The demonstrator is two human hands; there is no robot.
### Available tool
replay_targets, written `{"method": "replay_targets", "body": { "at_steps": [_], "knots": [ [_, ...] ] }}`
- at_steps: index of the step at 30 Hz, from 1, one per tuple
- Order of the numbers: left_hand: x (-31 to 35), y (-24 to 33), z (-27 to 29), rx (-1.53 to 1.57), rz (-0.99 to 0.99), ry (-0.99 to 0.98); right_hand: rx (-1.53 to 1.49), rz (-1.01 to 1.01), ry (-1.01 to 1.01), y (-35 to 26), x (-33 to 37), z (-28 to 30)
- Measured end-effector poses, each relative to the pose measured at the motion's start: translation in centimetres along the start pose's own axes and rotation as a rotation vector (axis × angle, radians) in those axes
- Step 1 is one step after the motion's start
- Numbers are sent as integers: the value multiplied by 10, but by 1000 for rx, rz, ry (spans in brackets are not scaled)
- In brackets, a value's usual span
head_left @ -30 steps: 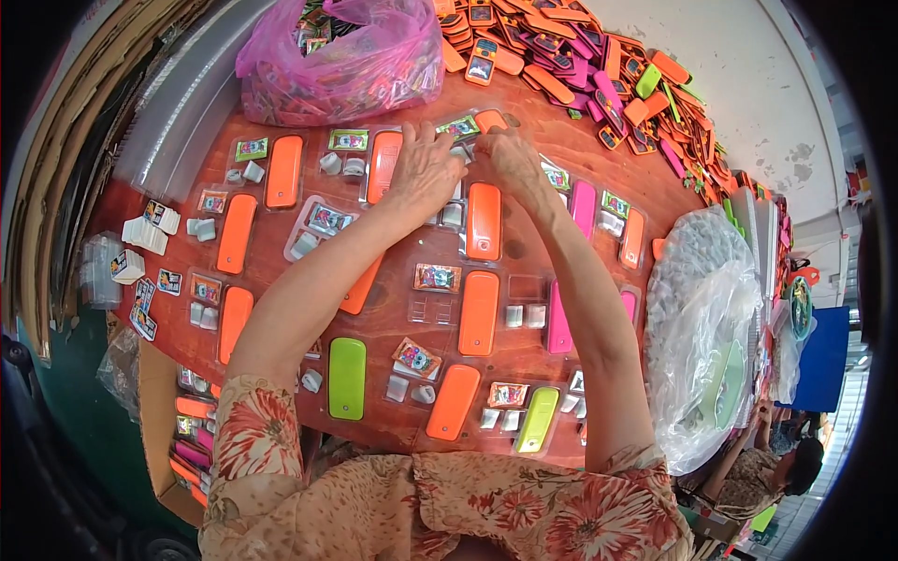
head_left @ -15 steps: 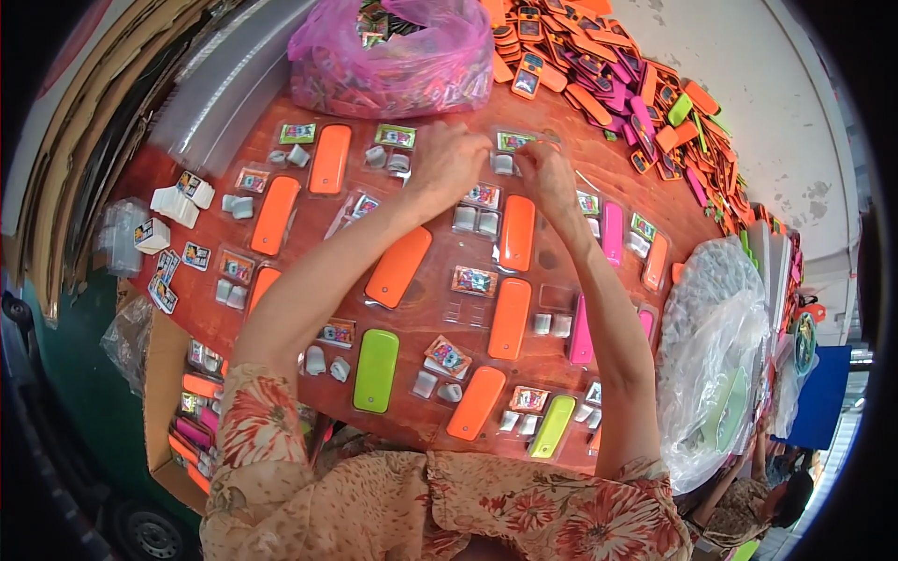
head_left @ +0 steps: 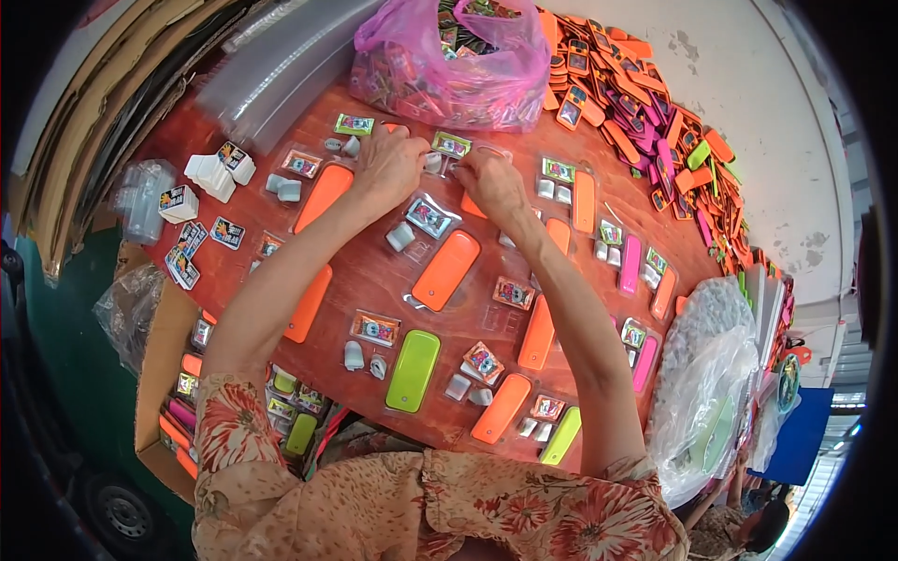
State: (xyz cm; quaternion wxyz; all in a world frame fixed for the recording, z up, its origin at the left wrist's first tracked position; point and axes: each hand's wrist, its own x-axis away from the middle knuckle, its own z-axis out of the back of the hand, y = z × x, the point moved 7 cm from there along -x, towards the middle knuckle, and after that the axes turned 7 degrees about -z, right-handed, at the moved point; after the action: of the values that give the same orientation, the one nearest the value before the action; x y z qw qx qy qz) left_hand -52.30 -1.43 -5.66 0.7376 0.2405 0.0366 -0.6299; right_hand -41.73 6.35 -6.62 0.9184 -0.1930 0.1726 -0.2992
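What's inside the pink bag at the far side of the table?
Small multicoloured packets show through the open top and the see-through wall of the pink bag. The middle and bottom of the heap are covered.

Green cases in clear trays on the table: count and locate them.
2: one green case at the near side of the table; another green case to its right, beside the right forearm. Arms may hide more.

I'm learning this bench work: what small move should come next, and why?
Perhaps use the right hand to settle the white piece below the nearest green packet: that hand is close by, and another green packet, farther right, has two white pieces below it.
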Motion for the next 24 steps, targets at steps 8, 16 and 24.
{"method": "replay_targets", "body": {
  "at_steps": [8, 16, 24],
  "knots": [
    [1, -7, 8, 31, 10, 49, 369, 227, 121, -23, 5, -4],
    [7, -24, 11, 79, 13, 54, -17, 93, 62, -4, -8, 3],
    [14, -26, 28, 56, -14, 88, 165, 275, 48, -34, -21, -25]
  ]
}}
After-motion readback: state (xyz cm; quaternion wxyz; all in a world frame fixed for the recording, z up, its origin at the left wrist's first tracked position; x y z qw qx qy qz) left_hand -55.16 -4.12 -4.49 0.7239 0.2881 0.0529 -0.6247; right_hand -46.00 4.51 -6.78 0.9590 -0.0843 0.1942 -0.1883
